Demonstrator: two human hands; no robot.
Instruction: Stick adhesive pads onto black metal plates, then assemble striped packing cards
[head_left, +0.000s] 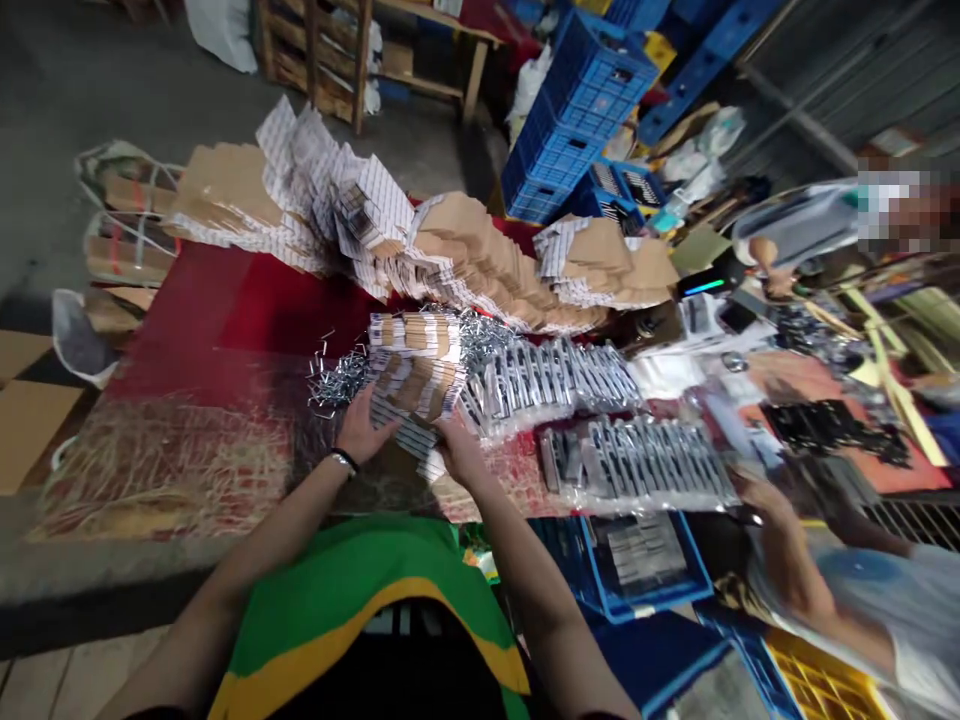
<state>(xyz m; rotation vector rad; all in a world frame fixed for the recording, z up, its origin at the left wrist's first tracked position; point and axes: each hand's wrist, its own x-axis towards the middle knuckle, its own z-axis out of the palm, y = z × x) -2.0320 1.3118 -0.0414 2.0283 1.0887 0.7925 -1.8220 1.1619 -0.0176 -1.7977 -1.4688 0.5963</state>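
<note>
My left hand (364, 430) is closed around the left side of a bundle of small flat cardboard boxes (418, 385), its thumb reaching over the near end. On the opposite side, my right hand (459, 452) grips the same bundle. Grey strips (412, 436) show at the bundle's near end, between the hands. To the left of the boxes lies a loose heap of bent metal pieces (334, 382). More such shiny pieces (484, 335) lie behind the boxes. Rows of metal parts in clear plastic sleeves (559, 378) are at the right.
Stacks of flat cardboard boxes (480, 250) line the table's far side. Blue crates (570, 120) stand behind; another blue crate (649, 565) sits below the front edge. At the right, a co-worker's hand (769, 500) is near a second sleeved row (645, 462). Brown fibres (165, 465) cover the left front.
</note>
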